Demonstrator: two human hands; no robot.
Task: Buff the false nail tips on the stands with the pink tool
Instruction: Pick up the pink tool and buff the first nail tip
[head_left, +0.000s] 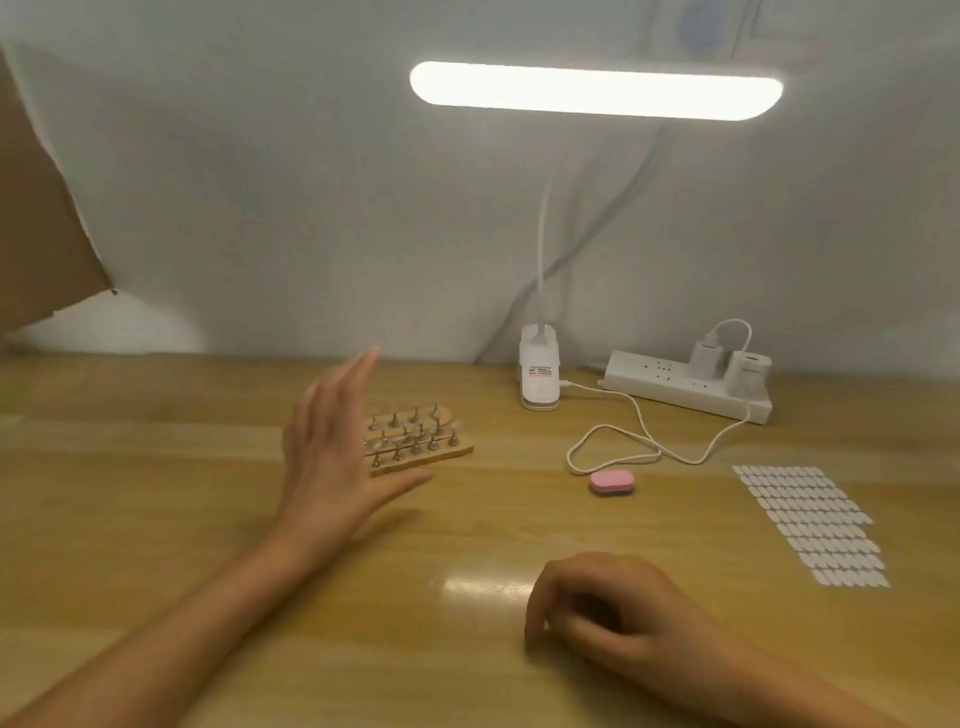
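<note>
A wooden block (447, 453) carries several small metal stands with clear false nail tips (415, 434) on top. My left hand (332, 457) hovers flat with straight fingers just left of and in front of the block, hiding its left end. The pink buffing tool (612, 482) lies on the table to the right of the block, untouched. My right hand (618, 608) rests on the table near the front, fingers loosely curled, holding nothing.
A clip lamp base (539, 371) and a white power strip (680, 387) stand at the back, with a white cable (623, 441) looping behind the pink tool. A sheet of adhesive tabs (810, 525) lies at the right. A cardboard flap (36, 218) hangs at upper left.
</note>
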